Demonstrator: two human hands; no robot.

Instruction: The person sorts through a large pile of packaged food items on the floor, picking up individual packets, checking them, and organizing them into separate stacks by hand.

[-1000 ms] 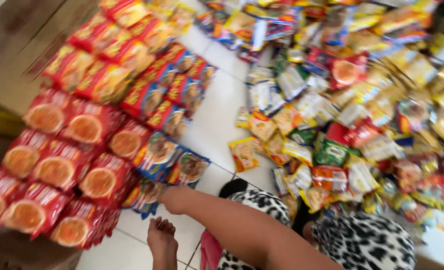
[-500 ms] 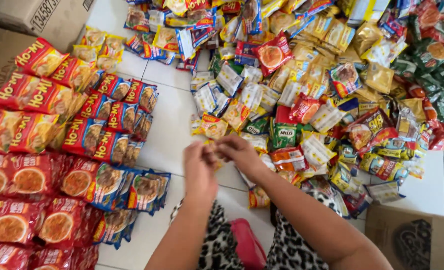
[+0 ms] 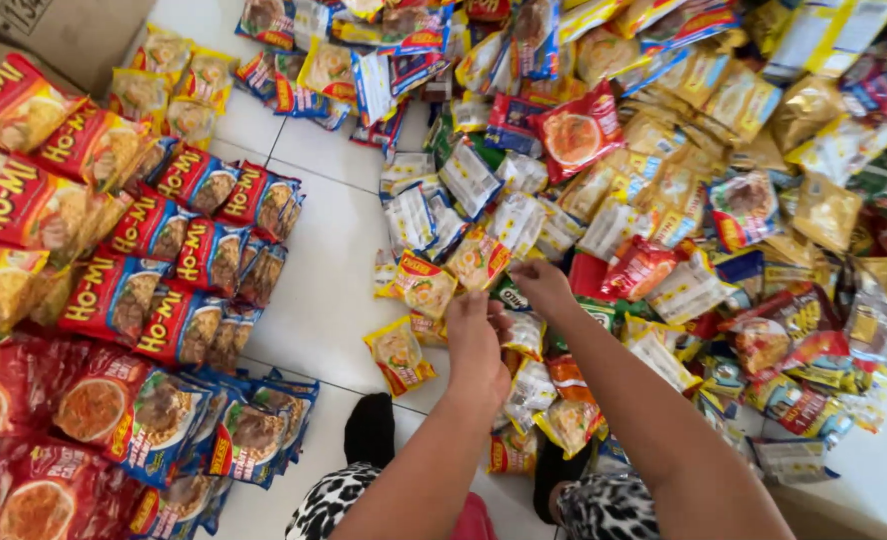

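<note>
Yellow packet (image 3: 479,258) pinched by right hand (image 3: 542,285); left hand (image 3: 476,345) beside

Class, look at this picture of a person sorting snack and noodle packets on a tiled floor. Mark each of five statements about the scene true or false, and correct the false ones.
1. Both hands reach toward the loose pile of packets. True: the left hand and right hand are over it.
2. The red packets at the left lie in overlapping rows. True.
3. The floor is dark carpet. False: it is pale tile.
4. The right hand touches a yellow-orange packet. True: its fingertips meet the packet's edge.
5. The cardboard box sits at the bottom right. False: it is at the top left.
</note>
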